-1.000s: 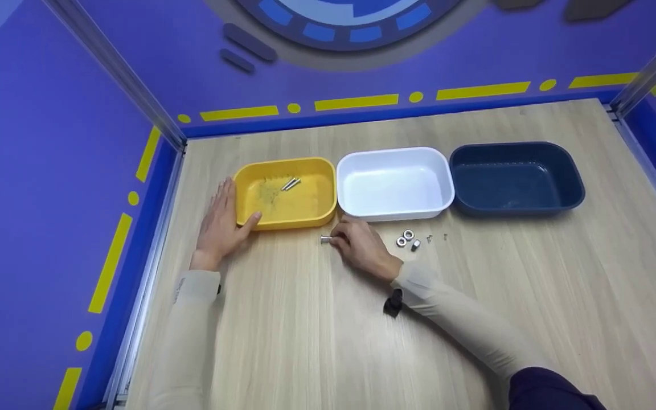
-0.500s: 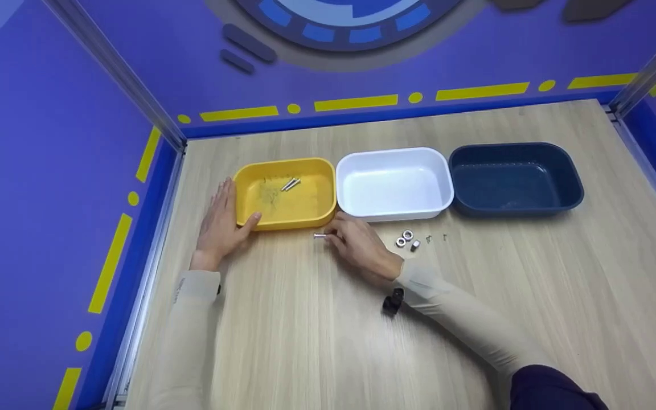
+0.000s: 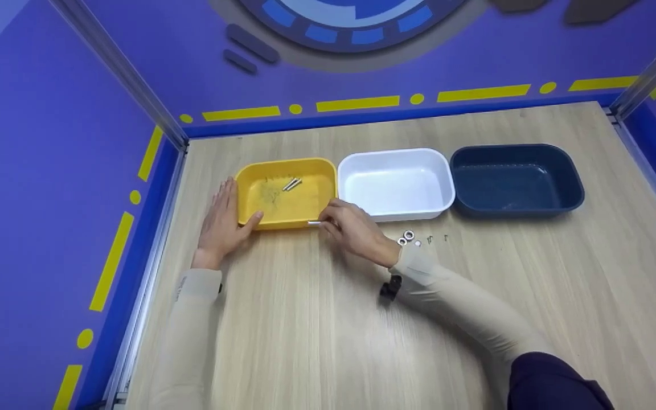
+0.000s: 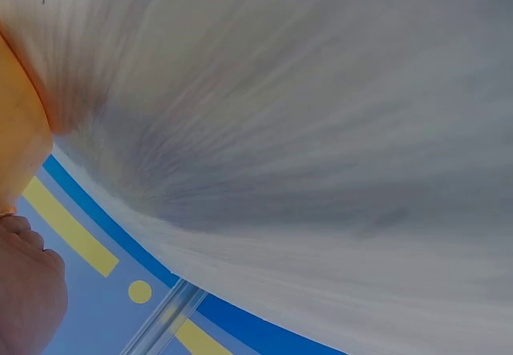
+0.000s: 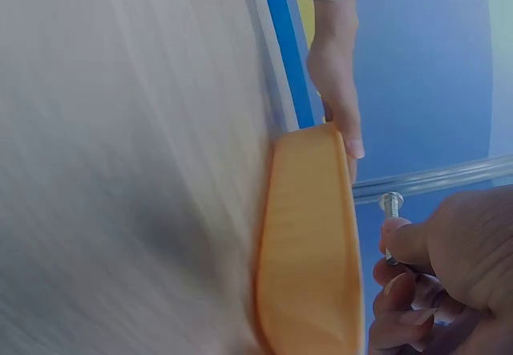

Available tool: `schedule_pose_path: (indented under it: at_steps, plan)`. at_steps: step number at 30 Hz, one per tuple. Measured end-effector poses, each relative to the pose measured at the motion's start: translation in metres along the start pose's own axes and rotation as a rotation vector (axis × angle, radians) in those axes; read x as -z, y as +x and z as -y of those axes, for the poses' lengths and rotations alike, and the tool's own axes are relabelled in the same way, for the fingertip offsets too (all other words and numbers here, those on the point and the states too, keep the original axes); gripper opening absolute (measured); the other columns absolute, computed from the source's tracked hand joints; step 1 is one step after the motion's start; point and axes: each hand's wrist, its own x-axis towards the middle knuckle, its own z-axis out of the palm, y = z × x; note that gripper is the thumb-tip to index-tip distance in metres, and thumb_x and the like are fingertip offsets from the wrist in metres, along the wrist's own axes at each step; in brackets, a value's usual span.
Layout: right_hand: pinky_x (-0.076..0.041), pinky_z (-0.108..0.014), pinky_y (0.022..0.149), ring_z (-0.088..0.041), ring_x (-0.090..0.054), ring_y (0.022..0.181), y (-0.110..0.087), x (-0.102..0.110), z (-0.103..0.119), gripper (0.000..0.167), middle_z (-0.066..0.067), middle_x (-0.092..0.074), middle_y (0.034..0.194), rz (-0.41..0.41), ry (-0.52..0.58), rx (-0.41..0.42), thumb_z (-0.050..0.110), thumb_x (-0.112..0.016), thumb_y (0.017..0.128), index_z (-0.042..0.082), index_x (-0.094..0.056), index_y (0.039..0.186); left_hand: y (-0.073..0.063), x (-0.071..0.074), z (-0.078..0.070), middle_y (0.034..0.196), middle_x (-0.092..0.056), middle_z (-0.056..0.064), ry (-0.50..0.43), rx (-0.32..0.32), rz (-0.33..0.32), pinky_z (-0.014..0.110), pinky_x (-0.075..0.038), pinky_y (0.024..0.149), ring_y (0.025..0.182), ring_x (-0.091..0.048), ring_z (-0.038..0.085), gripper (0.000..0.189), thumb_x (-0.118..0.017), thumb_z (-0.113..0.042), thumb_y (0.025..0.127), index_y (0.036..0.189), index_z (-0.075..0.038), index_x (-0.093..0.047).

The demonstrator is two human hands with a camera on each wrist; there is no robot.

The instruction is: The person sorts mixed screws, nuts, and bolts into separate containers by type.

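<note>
My right hand (image 3: 356, 229) pinches a metal bolt (image 5: 391, 206) between thumb and fingers, and in the right wrist view its flanged head points away from the fingertips. In the head view this hand is at the front right corner of the yellow bin (image 3: 318, 196), with the bolt overlapping the bin's front wall. Two silver bolts (image 3: 292, 184) lie side by side on the bin's floor, near some dark marks. My left hand (image 3: 221, 225) lies with straight fingers along the bin's left wall, its thumb at the front rim.
A white bin (image 3: 396, 191) and a dark blue bin (image 3: 516, 185) continue the row to the right. In front of the white bin lie metal nuts (image 3: 409, 234), one partly hidden by the right wrist, and two tiny screws (image 3: 429, 240). Blue panels wall in the table.
My right hand has moved up and slightly left, carrying the bolt from the tabletop to the yellow bin's front edge. The left hand stays against the bin.
</note>
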Motion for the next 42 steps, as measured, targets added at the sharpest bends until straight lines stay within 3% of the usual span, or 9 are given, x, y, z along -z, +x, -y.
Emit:
schedule_pose_path:
  at_steps: [7, 22, 42]
  plan:
    - [-0.061, -0.034, 0.079, -0.019, -0.067, 0.093, 0.019, 0.01, 0.003, 0.012, -0.007, -0.071, 0.105, 0.002, -0.01, 0.0, 0.011, -0.072, 0.103, 0.003, -0.08, 0.107, 0.0, 0.001, -0.002, 0.181, -0.005, 0.012, -0.009, 0.011, 0.003, 0.047, -0.004, 0.138, 0.168, -0.005, 0.031, 0.106, -0.048, -0.071, 0.102, 0.172, -0.005, -0.003]
    - [-0.061, -0.04, 0.089, -0.024, -0.068, 0.1, 0.054, 0.01, -0.002, 0.016, -0.008, -0.071, 0.11, 0.064, -0.038, -0.076, 0.016, -0.07, 0.105, 0.004, -0.08, 0.112, 0.0, 0.0, 0.0, 0.182, -0.004, 0.011, -0.011, 0.016, 0.01, 0.047, -0.004, 0.138, 0.168, -0.004, 0.031, 0.106, -0.047, -0.072, 0.102, 0.172, -0.006, -0.003]
    - [-0.061, -0.03, 0.095, -0.019, -0.066, 0.103, 0.106, 0.015, 0.011, 0.019, -0.008, -0.068, 0.113, 0.089, -0.024, -0.103, 0.014, -0.064, 0.108, 0.004, -0.078, 0.117, 0.001, 0.0, 0.001, 0.181, -0.006, 0.014, -0.008, 0.009, 0.009, 0.047, -0.005, 0.138, 0.168, -0.006, 0.032, 0.105, -0.048, -0.07, 0.103, 0.172, -0.005, -0.003]
